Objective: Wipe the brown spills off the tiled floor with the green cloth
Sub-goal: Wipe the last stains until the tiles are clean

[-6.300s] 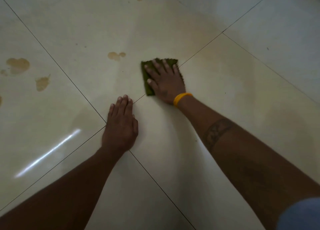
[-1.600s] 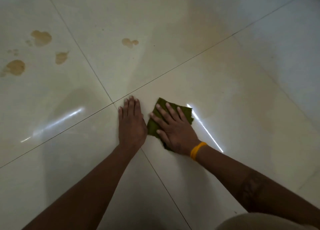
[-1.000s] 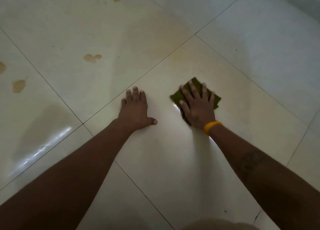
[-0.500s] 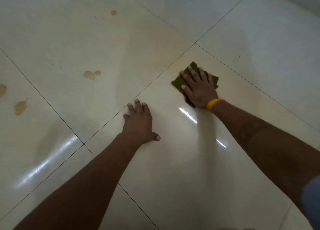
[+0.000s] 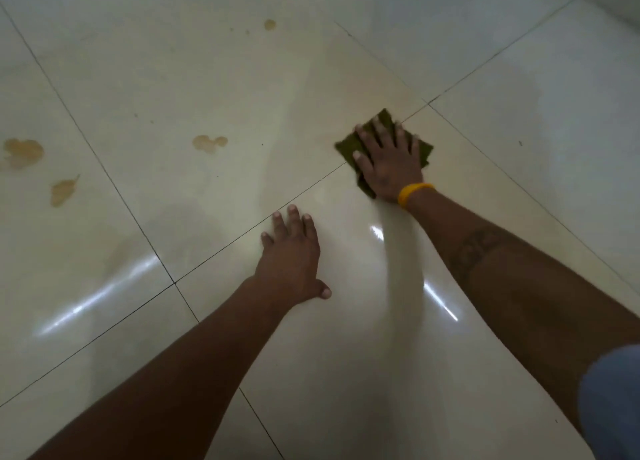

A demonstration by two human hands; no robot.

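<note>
Flat right hand (image 5: 389, 168) pressing the folded dark-green cloth (image 5: 348, 147) to the glossy cream tiled floor (image 5: 519, 78).

The grip is wide: fingers spread straight over the cloth rather than curled round it, likely to spread pressure for scrubbing, just beside a crossing of grout lines. The left hand (image 5: 291, 262) lies open on the nearer tile, apparently bracing the body. Brown spills (image 5: 209, 143) remain well apart towards the floor's left edge; the dim light may hide fainter stains.

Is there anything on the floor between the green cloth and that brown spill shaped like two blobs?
Nothing visible. The right hand presses the green cloth flat, and only bare shiny tile lies between it and the double-blob spill. The left hand rests nearer the person, off that path.
</note>
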